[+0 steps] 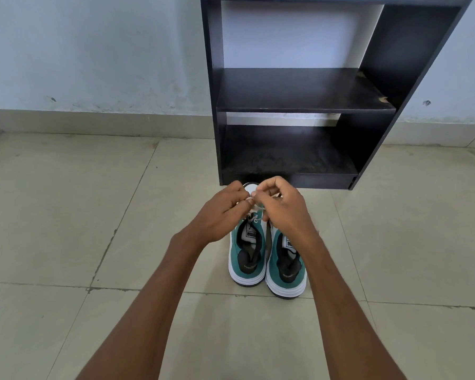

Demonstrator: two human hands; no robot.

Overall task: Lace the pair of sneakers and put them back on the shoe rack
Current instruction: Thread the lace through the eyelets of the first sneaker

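Two green and white sneakers stand side by side on the floor, heels toward me: the left sneaker (248, 263) and the right sneaker (285, 272). Both hands hover over the left sneaker's front. My left hand (219, 215) and my right hand (281, 207) pinch the white lace (257, 212) between their fingertips. The toes of both sneakers are mostly hidden by my hands. The black shoe rack (305, 108) stands just beyond the sneakers, its shelves bare.
The rack stands against a pale wall (93, 50). Beige floor tiles (66, 215) spread to the left and right of the sneakers. The rack's bottom shelf (285, 160) is dusty.
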